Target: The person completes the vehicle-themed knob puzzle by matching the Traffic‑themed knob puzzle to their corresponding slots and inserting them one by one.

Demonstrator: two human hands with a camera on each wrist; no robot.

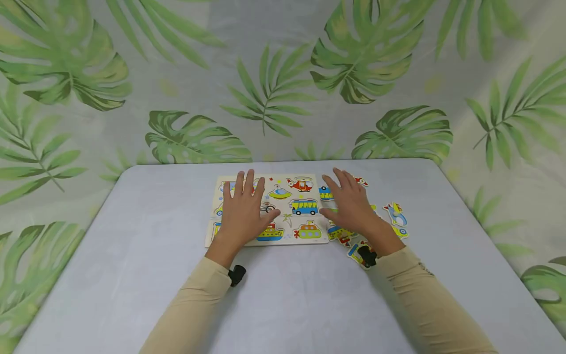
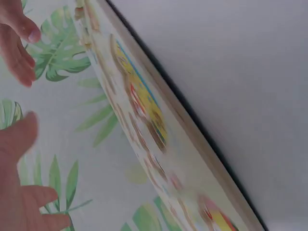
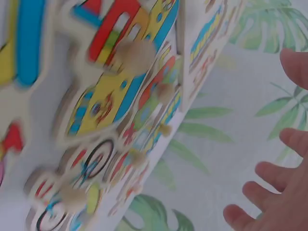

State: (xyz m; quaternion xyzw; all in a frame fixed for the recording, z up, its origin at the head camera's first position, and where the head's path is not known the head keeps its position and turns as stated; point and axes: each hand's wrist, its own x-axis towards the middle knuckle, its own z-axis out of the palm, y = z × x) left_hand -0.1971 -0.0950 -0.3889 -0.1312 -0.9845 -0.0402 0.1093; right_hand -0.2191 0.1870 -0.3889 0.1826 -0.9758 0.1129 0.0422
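A wooden puzzle board (image 1: 288, 237) printed with vehicle pictures lies flat on the table. Over its left half is my left hand (image 1: 243, 211), fingers spread and holding nothing; the left wrist view shows this hand (image 2: 17, 178) apart from the board. My right hand (image 1: 351, 204), fingers loosely bent and empty, is above loose puzzle pieces just right of the board, partly hiding them. Among these pieces are a blue bus (image 1: 326, 193), a helicopter (image 1: 360, 181) and a plane-like piece (image 1: 396, 215). The right wrist view shows a ship piece (image 3: 103, 106) and a bicycle piece (image 3: 72, 192) with round knobs.
A white-covered table (image 1: 146, 236) extends around the board. Behind it hangs a leaf-patterned cloth (image 1: 283, 73). A blue-and-yellow piece (image 1: 355, 254) lies nearest the front, beneath the small black right wrist camera (image 1: 367, 256).
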